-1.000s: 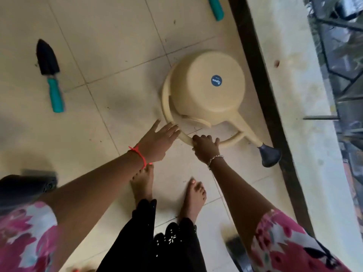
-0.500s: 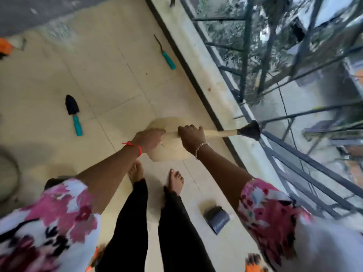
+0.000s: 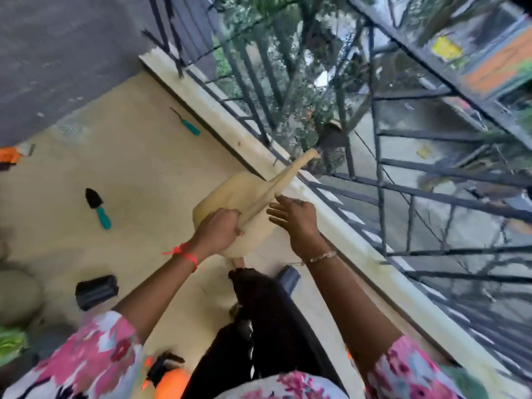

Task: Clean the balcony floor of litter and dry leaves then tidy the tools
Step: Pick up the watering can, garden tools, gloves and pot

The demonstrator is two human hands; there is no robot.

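Observation:
My left hand (image 3: 219,228) grips the cream plastic watering can (image 3: 230,191) near the base of its long spout and holds it lifted above the tiled floor. The spout (image 3: 283,180) points up and right toward the railing. My right hand (image 3: 293,218) hovers just right of the spout with fingers spread and holds nothing. A black trowel with a teal handle (image 3: 98,207) lies on the floor to the left. A second teal-handled tool (image 3: 187,123) lies near the ledge farther back.
A pale ledge (image 3: 218,110) with black metal railing (image 3: 380,180) runs diagonally on the right. A small black pot (image 3: 96,290) lies on the floor at left, another dark pot (image 3: 288,276) by my feet. Orange objects (image 3: 8,154) sit at the far left edge.
The watering can went from lying upside down on the floor to being lifted. My right hand let go of it and opened, while my left hand took hold near the spout.

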